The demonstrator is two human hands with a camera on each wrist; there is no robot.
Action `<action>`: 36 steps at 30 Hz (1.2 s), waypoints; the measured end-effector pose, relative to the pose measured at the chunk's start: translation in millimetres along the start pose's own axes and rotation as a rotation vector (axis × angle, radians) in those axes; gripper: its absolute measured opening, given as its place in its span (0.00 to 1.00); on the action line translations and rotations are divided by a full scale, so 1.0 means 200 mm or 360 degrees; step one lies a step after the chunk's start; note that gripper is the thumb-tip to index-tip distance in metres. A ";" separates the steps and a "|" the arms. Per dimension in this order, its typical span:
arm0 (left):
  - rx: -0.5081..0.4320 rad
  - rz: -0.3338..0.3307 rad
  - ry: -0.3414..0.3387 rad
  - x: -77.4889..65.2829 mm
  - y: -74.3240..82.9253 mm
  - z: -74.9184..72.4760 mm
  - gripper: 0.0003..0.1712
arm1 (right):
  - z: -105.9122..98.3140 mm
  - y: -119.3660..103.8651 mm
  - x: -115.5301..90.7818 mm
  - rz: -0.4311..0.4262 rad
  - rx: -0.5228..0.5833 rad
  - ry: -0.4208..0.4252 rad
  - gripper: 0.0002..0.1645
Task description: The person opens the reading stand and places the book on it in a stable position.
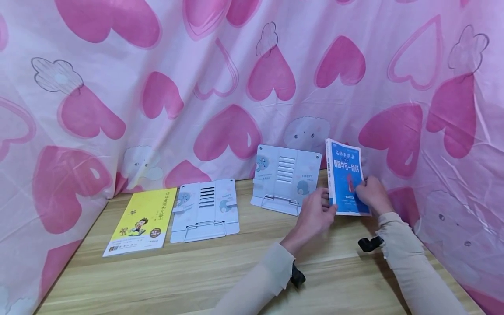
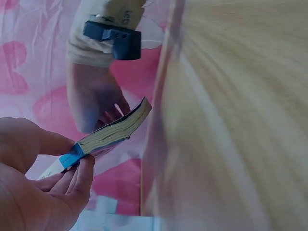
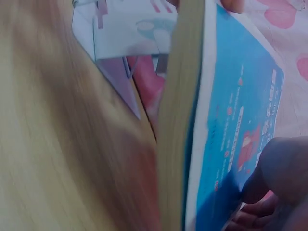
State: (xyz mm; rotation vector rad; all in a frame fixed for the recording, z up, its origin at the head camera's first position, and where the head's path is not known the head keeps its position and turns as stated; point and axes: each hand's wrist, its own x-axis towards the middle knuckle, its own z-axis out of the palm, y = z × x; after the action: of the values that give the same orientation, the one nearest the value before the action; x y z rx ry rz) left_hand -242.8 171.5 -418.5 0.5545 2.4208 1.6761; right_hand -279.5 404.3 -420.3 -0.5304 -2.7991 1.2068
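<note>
Both hands hold a thick blue book point(image 1: 345, 179) with white Chinese lettering, upright at the right side of the table. My left hand point(image 1: 316, 213) pinches its spine side near a lower corner, thumb on one cover and fingers on the other, as the left wrist view shows. The opposite edge is gripped by my right hand point(image 1: 373, 195), its thumb across the front cover and its fingers behind. In the right wrist view the thick page block faces the camera. Just left of the book, a pale blue book stand point(image 1: 269, 186) with an elephant print leans back on its support.
A second, matching book stand point(image 1: 230, 225) lies at a lower angle to the left. Beside it is a yellow book point(image 1: 147, 210) with a cartoon child on its cover. A pink heart-patterned curtain point(image 1: 228, 131) borders the wooden table point(image 1: 157, 280) at the back and sides.
</note>
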 end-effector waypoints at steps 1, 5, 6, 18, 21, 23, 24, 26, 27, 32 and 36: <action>0.0002 0.0011 0.0005 0.00 0.00 -0.02 0.22 | 0.01 -0.01 0.00 -0.0017 0.0041 0.0028 0.33; 0.0002 0.0047 0.0037 0.01 0.02 -0.08 0.23 | 0.02 -0.05 -0.02 -0.0123 0.0170 0.0190 0.32; 0.0000 0.0051 0.0054 0.02 0.02 -0.10 0.23 | 0.02 -0.06 -0.02 -0.0163 0.0181 0.0241 0.32; 0.0023 0.0191 0.0258 0.08 0.01 -0.33 0.22 | 0.06 -0.24 -0.10 -0.0527 0.0305 0.0647 0.32; 0.0012 0.0210 0.0307 0.09 -0.01 -0.39 0.23 | 0.09 -0.28 -0.12 -0.0546 0.0416 0.0668 0.33; -0.0006 0.0210 0.0327 0.09 -0.03 -0.43 0.24 | 0.10 -0.31 -0.14 -0.0581 0.0468 0.0682 0.32; -0.0018 0.0210 0.0336 0.09 -0.04 -0.45 0.24 | 0.11 -0.31 -0.15 -0.0605 0.0478 0.0694 0.31; -0.0032 0.0215 0.0352 0.09 -0.06 -0.49 0.25 | 0.13 -0.32 -0.16 -0.0684 0.0464 0.0706 0.30; -0.0036 0.0224 0.0360 0.09 -0.07 -0.51 0.25 | 0.14 -0.33 -0.17 -0.0736 0.0451 0.0703 0.30; -0.0035 0.0259 0.0415 0.09 -0.16 -0.62 0.28 | 0.22 -0.34 -0.18 -0.1047 0.0445 0.0577 0.35; -0.0015 0.0259 0.0414 0.08 -0.24 -0.70 0.29 | 0.29 -0.35 -0.19 -0.1174 0.0461 0.0517 0.40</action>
State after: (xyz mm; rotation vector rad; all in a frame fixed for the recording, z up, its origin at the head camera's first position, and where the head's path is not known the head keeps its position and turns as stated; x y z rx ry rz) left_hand -312.9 40.3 -409.1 0.5791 2.6053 1.9331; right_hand -275.2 307.0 -408.1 0.2867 -2.1614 1.1686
